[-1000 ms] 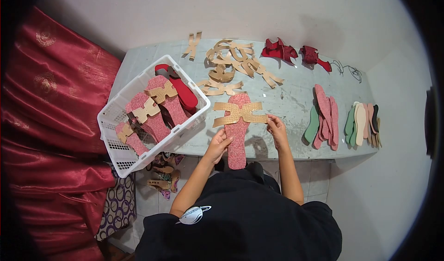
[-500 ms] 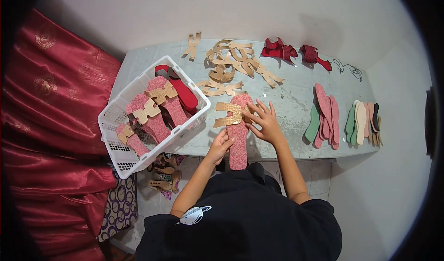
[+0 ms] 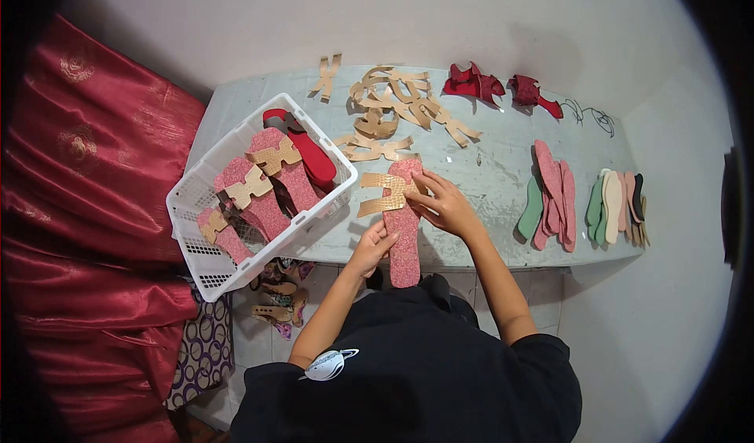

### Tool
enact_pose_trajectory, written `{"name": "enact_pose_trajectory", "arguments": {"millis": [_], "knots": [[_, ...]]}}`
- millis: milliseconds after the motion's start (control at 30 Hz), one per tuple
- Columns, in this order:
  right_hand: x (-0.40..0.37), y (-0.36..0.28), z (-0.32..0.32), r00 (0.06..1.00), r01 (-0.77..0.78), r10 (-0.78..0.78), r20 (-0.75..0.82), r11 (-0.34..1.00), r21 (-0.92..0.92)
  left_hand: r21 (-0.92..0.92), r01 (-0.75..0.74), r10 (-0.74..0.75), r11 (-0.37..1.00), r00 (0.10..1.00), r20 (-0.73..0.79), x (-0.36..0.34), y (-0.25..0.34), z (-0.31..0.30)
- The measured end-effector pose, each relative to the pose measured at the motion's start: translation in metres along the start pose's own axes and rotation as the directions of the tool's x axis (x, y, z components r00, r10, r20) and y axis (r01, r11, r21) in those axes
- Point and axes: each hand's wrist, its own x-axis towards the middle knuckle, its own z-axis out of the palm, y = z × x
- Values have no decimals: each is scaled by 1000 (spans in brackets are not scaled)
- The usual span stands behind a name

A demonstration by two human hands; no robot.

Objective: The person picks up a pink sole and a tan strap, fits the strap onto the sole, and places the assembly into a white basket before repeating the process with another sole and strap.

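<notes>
A pink speckled insole (image 3: pixel 404 243) lies at the table's near edge, its heel sticking out over it. A gold textured strap piece (image 3: pixel 382 194) lies across its toe half. My left hand (image 3: pixel 373 244) grips the insole's left side near the middle. My right hand (image 3: pixel 441 205) presses the strap's right half down onto the insole, folding it over so only the left wing shows.
A white plastic basket (image 3: pixel 206 259) holding several pink insoles with gold straps overhangs the table's left edge. Loose gold straps (image 3: pixel 393 113) and red pieces (image 3: pixel 473 86) lie at the back. Stacks of pink, green and pale insoles (image 3: pixel 554 199) lie right. Red cloth (image 3: pixel 86 199) hangs left.
My right hand moved from the strap's right tip onto the insole, folding the strap's right wing over. My left hand stayed on the insole's side.
</notes>
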Motion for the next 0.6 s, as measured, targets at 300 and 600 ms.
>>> {"name": "enact_pose_trajectory", "arguments": {"millis": [300, 600], "knots": [[1, -5, 7, 1000, 5, -5, -7, 1000, 1, -49, -70, 69, 996, 998, -15, -2, 4, 3], [-10, -28, 19, 984, -177, 179, 25, 982, -61, -447, -43, 46, 893, 999, -5, 18, 24, 23]]}}
